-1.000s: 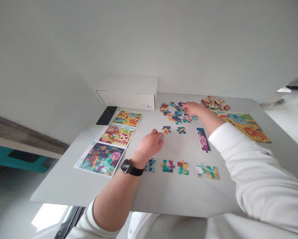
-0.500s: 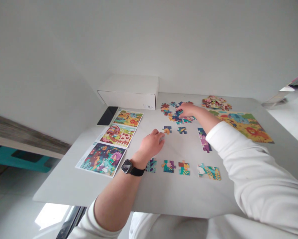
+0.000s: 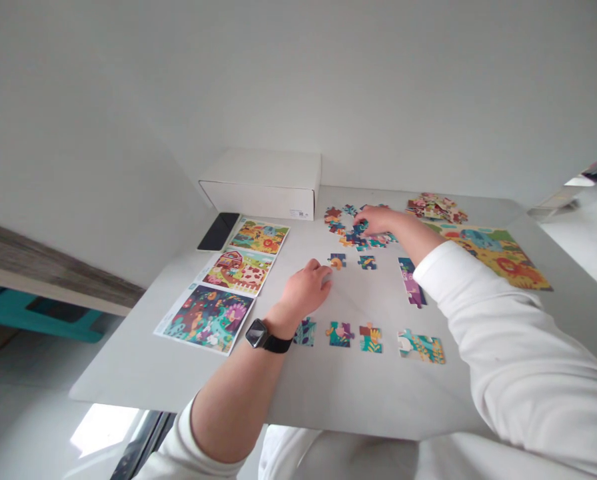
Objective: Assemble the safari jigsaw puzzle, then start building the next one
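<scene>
My right hand [image 3: 376,220] is in the loose heap of dark, colourful puzzle pieces [image 3: 351,238], its fingers drawn together and pointing down at a dark blue puzzle piece [image 3: 361,227]. The fingertips are partly hidden. On the white table rests my left hand [image 3: 306,288], thumb and forefinger apart and nothing between them. Just beyond its fingertips lies a puzzle piece with an orange shape [image 3: 337,261], with another single piece [image 3: 367,262] to its right. Nearer me is a row of pieces, including a teal leafy one [image 3: 305,332] partly covered by my left wrist and a joined teal section [image 3: 421,347].
Three picture sheets [image 3: 208,317] lie at the left, below a black phone [image 3: 218,231]. A white box [image 3: 263,197] stands against the wall. At the right are a purple joined strip [image 3: 412,283], a reddish heap of pieces [image 3: 437,207] and a yellow animal puzzle [image 3: 503,257].
The view has shifted slightly. My right hand's fingers have moved a little within the heap; my left hand has stayed in place on the table.
</scene>
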